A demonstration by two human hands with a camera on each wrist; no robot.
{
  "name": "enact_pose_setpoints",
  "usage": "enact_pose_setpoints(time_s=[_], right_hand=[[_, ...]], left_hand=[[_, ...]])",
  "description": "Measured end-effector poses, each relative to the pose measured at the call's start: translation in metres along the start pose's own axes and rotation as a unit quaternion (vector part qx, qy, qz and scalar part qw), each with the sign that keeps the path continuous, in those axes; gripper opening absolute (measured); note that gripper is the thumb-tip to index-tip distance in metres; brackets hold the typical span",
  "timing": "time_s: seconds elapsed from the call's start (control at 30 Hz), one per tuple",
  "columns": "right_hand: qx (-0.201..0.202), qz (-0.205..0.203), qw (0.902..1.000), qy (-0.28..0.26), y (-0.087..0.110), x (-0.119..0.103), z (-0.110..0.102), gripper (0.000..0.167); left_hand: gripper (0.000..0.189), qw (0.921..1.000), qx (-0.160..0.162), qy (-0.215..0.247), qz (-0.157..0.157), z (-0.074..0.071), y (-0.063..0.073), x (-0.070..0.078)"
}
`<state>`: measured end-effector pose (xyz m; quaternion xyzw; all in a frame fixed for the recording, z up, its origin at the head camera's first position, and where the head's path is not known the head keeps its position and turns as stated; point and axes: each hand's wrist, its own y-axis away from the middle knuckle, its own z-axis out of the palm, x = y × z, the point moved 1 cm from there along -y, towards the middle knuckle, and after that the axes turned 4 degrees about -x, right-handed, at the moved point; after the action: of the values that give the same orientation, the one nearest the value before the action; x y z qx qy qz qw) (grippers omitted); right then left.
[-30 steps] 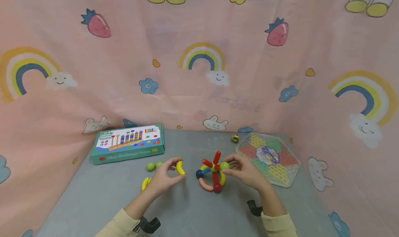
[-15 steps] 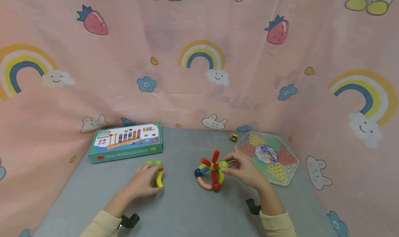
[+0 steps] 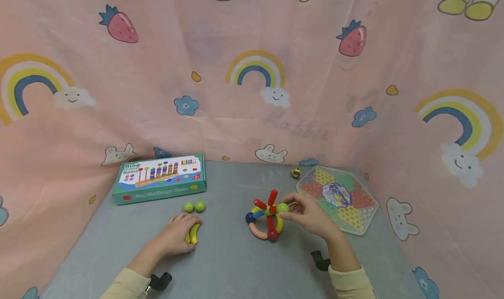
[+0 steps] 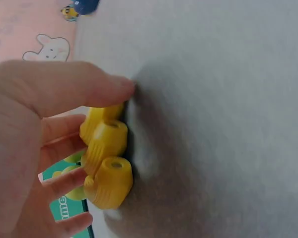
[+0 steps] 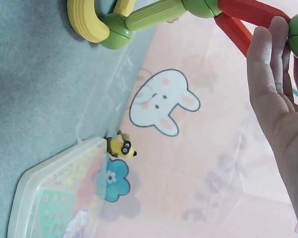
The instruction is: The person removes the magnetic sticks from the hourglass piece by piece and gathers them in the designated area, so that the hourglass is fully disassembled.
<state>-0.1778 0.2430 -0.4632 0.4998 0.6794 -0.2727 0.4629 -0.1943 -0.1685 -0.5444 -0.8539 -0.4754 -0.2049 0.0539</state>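
Observation:
My left hand point(image 3: 174, 237) is low over the table at the left, thumb and fingers around the ends of a yellow curved stick point(image 3: 194, 233). Three such yellow sticks point(image 4: 109, 183) lie side by side in the left wrist view, the nearest to the thumb partly hidden by it. With thumb and fingertips my right hand point(image 3: 311, 217) pinches a green ball point(image 3: 282, 208) on a toy built of balls and sticks. That toy has red sticks point(image 3: 272, 197), a dark blue ball point(image 3: 250, 217), a red ball point(image 3: 273, 235) and a pink curved stick point(image 3: 258, 232).
Two loose green balls point(image 3: 194, 207) lie just beyond my left hand. Behind them is a green Ring Challenge Game box point(image 3: 159, 194). A clear hexagonal game case point(image 3: 368, 218) lies at the right, with a small bee figure point(image 3: 295, 173) beside it. A pink printed cloth point(image 3: 236, 133) hangs behind.
My left hand has carried the yellow curved stick leftward and down, setting it beside the other yellow sticks. My right hand has stayed on the toy's green ball.

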Motion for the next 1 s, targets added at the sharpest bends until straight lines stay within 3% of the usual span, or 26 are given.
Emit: enact_pose_setpoints(time_s=[0.13,0.23,0.33,0.43,0.57,0.7,0.87,1.0], right_hand=[[-0.006,-0.01,0.9999,0.0,0.0,0.001,0.0,0.043],[-0.007,-0.014,0.9999,0.003,0.0,0.002,0.0,0.043],[0.001,-0.01,0.9999,0.005,0.001,0.002,-0.001,0.042],[0.011,-0.008,0.9999,0.003,0.002,0.003,-0.001,0.043],[0.014,-0.015,0.9998,-0.005,0.003,0.004,-0.002,0.042],[0.013,-0.02,0.9997,-0.006,0.004,0.005,-0.003,0.039],[0.017,-0.028,0.9994,-0.015,0.006,0.007,-0.006,0.036],[0.028,-0.013,0.9995,-0.008,0.009,0.01,-0.008,0.036]], left_hand=[[0.078,1.0,0.002,0.005,-0.002,-0.003,-0.001,0.006],[0.079,0.9996,0.026,0.008,0.009,0.0,-0.008,0.017],[0.074,0.9982,0.053,0.017,0.023,0.008,-0.019,0.033],[0.068,0.9965,0.059,0.056,0.02,0.02,-0.032,0.054],[0.064,0.9916,0.034,0.124,-0.012,0.036,-0.054,0.085],[0.062,0.9805,0.023,0.185,-0.063,0.05,-0.076,0.11],[0.058,0.967,0.063,0.213,-0.126,0.064,-0.095,0.129],[0.058,0.9671,0.09,0.191,-0.142,0.072,-0.102,0.134]])
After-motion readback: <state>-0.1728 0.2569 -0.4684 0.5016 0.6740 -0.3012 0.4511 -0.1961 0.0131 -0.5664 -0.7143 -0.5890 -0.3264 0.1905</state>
